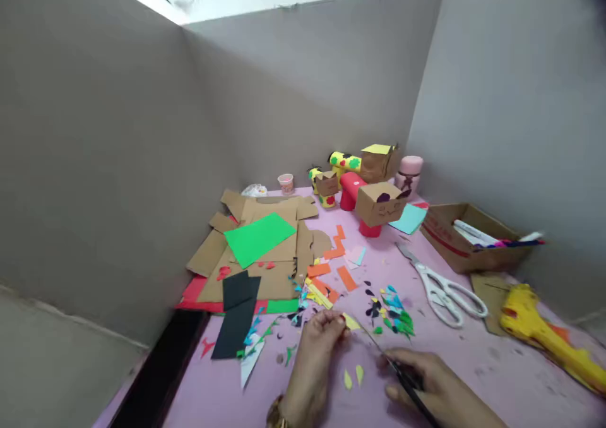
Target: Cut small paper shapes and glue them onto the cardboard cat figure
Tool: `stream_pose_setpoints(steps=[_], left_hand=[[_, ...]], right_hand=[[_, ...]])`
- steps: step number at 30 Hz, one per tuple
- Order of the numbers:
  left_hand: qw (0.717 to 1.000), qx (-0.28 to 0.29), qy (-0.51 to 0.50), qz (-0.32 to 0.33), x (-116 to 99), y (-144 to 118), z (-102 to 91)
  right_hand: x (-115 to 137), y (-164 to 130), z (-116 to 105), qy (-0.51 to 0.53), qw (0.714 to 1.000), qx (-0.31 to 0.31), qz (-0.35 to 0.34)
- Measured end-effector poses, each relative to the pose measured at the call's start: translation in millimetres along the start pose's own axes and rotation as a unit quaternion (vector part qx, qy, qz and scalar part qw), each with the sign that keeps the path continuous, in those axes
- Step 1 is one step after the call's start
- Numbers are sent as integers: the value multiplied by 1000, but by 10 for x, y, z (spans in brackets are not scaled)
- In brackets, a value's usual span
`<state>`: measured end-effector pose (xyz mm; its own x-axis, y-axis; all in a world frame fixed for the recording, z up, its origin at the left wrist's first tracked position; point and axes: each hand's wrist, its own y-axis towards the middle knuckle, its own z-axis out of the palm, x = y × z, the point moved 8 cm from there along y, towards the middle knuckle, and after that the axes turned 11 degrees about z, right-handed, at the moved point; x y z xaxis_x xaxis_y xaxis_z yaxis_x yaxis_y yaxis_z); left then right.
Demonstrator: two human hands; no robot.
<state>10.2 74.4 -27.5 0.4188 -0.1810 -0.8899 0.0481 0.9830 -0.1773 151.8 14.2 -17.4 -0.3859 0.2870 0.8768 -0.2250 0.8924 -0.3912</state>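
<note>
Person is midway through cutting: two yellow leaf shapes (353, 377) are lying finished on the pink table (473, 365) just below the fingers. Left hand (318, 346) is pinching a yellow paper scrap (351, 321); right hand (428, 387) is gripping small scissors (392, 365), blades touching the scrap.

light: bright, from upper left | shadows: soft | blur: motion smear throughout | edges: wide-angle bending

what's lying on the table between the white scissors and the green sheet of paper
In the head view, orange paper strips and pale paper scraps lie on the pink table between the white scissors and green sheet.
</note>
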Motion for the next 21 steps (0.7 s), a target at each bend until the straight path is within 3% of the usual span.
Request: stream_pose_setpoints(steps=[6,12,14,21], left_hand=[[999,23,0,-35,125,-71,58],[995,-64,-82,-8,-6,-81,-22],[992,-68,-102,5,-37,-88,-12],[999,15,-45,-20,89,-132,138]], right_hand=[[-40,67,-30,53,998,-15,13],[-34,5,84,37,999,26,-17],[-40,7,117,28,999,36,-15],[25,46,75,66,998,23,1]])
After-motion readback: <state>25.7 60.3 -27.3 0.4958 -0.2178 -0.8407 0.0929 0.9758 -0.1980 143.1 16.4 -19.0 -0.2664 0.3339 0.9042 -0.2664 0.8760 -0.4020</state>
